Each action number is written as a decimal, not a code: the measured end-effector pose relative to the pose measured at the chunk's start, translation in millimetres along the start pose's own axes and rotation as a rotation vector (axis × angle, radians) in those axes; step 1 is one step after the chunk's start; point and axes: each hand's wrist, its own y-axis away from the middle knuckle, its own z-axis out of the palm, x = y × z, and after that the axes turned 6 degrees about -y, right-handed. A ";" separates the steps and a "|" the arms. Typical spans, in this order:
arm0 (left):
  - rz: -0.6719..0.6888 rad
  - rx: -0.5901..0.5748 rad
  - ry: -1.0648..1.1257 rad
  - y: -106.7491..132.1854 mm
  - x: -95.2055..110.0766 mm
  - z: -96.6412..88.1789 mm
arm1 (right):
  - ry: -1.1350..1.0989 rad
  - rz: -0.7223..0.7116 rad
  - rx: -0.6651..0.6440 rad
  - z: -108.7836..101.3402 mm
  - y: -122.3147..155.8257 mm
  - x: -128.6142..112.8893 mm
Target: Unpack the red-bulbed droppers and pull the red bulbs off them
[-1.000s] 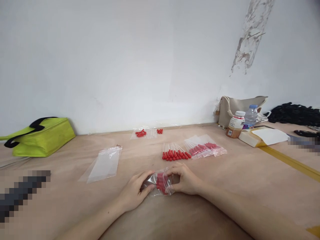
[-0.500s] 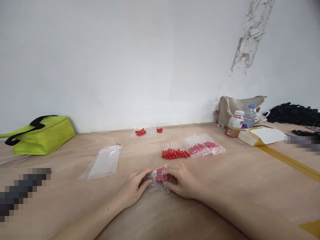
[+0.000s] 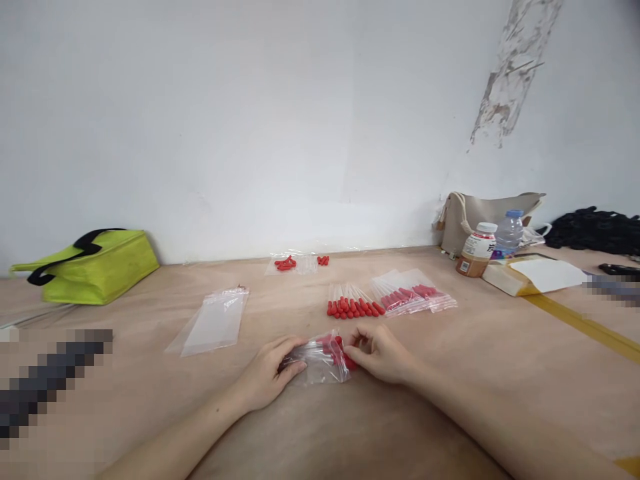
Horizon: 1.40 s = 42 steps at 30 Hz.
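A small clear bag of red-capped droppers (image 3: 323,357) lies on the brown table (image 3: 450,360) in front of me. My left hand (image 3: 267,377) grips the bag's left end, fingers curled over it. My right hand (image 3: 383,353) pinches the bag's right end where the red caps sit. Beyond them lies a loose row of red-capped droppers (image 3: 353,303). To its right are filled clear bags of droppers (image 3: 413,295).
A pile of empty clear bags (image 3: 213,321) lies to the left. A lime green bag (image 3: 90,267) sits at the far left by the wall. More red pieces in a bag (image 3: 293,265) lie near the wall. Two bottles (image 3: 477,249), a beige bag and a box stand at the right.
My right hand slid from on top of the bag to its right end, uncovering the red caps. The view shifted slightly left.
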 end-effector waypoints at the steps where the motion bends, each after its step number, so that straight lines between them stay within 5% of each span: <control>1: 0.002 0.005 0.000 -0.1 0.2 -0.5 | -0.057 0.023 -0.012 -1.5 -0.1 1.4; 11: 0.022 -0.022 0.005 -1.5 0.1 -1.8 | -0.099 0.006 -0.174 -3.2 1.5 0.2; 32: 0.037 -0.025 -0.011 -1.7 -4.6 1.0 | -0.151 0.203 -0.146 -3.8 0.4 8.6; 37: 0.031 -0.028 0.003 -2.1 -3.4 0.7 | -0.326 0.326 -0.130 -4.6 -0.6 10.3; 42: 0.021 -0.038 0.003 -2.6 -1.6 -0.6 | -0.408 0.271 -0.132 -5.0 -0.7 18.0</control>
